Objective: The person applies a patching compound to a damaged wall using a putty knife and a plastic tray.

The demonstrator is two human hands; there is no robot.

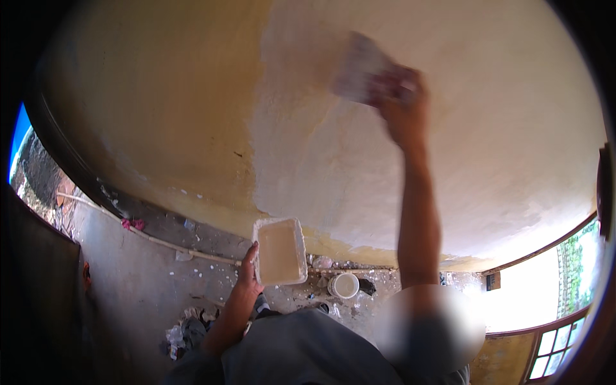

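Note:
In my left hand (247, 276) is a rectangular white tub (302, 253), held by its left side in front of my body. A smooth beige liquid (277, 251) covers most of the tub's inside. My right hand (404, 96) is raised high, its fingers closed round a broad flat tool (360, 69) against or close to the wall. Motion smears this tool, so whether it is a wide brush or a scraper cannot be told. The wall (186, 115) is bare yellow on the left; a pale coat (346, 173) covers the middle and right.
On the floor, close to the wall, stands a round white bucket (344, 286) with pale contents. A long thin pole (173, 244) lies along the wall's foot. Crumpled debris (183, 333) is at the lower left, and a paned window (553, 350) at the lower right.

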